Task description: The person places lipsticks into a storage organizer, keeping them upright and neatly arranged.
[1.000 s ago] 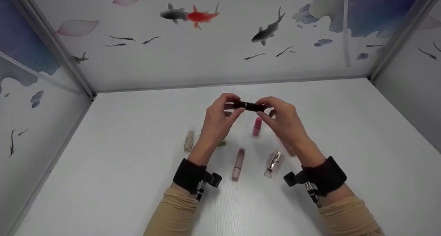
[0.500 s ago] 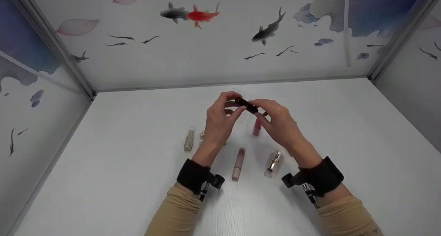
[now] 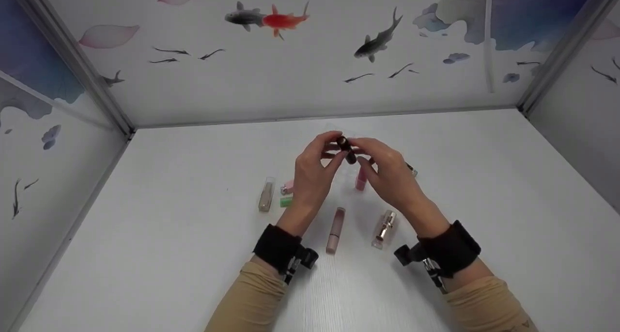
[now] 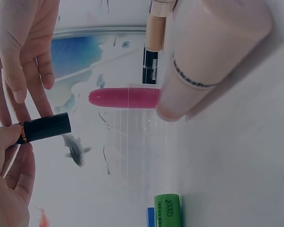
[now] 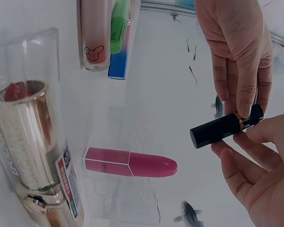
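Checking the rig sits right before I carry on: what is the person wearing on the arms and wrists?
Both arms wear tan long sleeves, left sleeve and right sleeve. Each wrist carries a wide black strap, left strap and right strap, with a small black camera mount clipped to its inner side. The left hand and right hand are bare: no gloves, no rings visible.

The black lipstick tube [image 3: 347, 150] looks like matt plastic with a thin shiny gold metal band, and the magenta tube [image 5: 130, 163] is smooth, glossy plastic lying in a clear plastic organizer [image 5: 128, 198]. The gold lipstick [image 5: 28, 142] has a mirror-bright metallic barrel under a transparent hard-plastic cap, with a paper label on it. The desk [image 3: 484, 201] is white and matt with a faint grain, and the wrist bands [image 3: 276, 247] look like black cloth.
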Demonstrator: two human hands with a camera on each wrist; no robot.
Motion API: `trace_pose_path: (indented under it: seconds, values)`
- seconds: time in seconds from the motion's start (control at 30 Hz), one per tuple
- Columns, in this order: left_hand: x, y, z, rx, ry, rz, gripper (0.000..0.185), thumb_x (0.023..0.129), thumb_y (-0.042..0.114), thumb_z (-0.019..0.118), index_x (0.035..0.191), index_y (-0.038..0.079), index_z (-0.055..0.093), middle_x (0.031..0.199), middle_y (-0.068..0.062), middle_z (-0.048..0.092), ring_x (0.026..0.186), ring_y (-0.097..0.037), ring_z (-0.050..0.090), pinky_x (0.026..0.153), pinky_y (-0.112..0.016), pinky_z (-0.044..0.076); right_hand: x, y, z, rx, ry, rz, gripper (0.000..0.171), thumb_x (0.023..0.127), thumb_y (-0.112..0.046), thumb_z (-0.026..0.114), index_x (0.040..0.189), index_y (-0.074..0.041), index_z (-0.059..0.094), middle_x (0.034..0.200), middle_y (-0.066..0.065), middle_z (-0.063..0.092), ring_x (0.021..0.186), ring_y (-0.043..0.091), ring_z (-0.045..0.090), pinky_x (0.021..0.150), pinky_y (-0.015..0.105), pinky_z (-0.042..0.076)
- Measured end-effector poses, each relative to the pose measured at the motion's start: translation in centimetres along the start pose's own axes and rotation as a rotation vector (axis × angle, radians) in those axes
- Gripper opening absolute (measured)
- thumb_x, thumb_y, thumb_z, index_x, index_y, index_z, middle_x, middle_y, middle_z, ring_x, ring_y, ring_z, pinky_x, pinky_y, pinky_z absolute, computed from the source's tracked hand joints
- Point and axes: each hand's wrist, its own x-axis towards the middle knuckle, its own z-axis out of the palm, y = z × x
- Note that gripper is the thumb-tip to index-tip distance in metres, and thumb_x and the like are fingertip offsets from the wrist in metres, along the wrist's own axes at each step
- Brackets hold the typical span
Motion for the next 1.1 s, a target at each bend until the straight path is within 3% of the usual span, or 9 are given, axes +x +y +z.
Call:
trace_pose_path:
  seconds: [0.3,0.57,1.1]
  values:
    - [-0.6,-0.4,0.7,-0.024,-0.028,-0.073,0.031,0.093,0.012,0.070,0.123,0.010,0.064,0.116,-0.006,0.069,0.107,-0.011,0.071,0.090,-0.014,0.055,-0.2,0.6,0.2,-0.019,0.008,-0.038,0.037,0.097,0.004,0.058,0.133,-0.003,0.062,0.123,0.015,0.070,0.105,0.024,0.072,0.082,0.036,0.061]
    - [-0.9,-0.7,1.2,0.071,-0.035,-0.113,0.026,0.094,0.019,0.070,0.120,0.016,0.067,0.113,-0.002,0.073,0.092,-0.012,0.075,0.078,-0.026,0.061,-0.3,1.0,0.6,-0.069,-0.012,-0.042,0.036,0.097,0.004,0.058,0.131,-0.002,0.064,0.124,0.016,0.071,0.114,0.028,0.069,0.094,0.042,0.058]
    - [-1.0,-0.9,1.4,0.032,-0.176,-0.216,0.027,0.096,0.014,0.066,0.123,0.015,0.065,0.120,-0.004,0.073,0.097,-0.013,0.075,0.084,-0.024,0.060,-0.5,1.5,0.8,-0.185,-0.057,-0.022,0.030,0.096,0.002,0.060,0.126,-0.001,0.067,0.120,0.016,0.071,0.108,0.030,0.070,0.091,0.043,0.058]
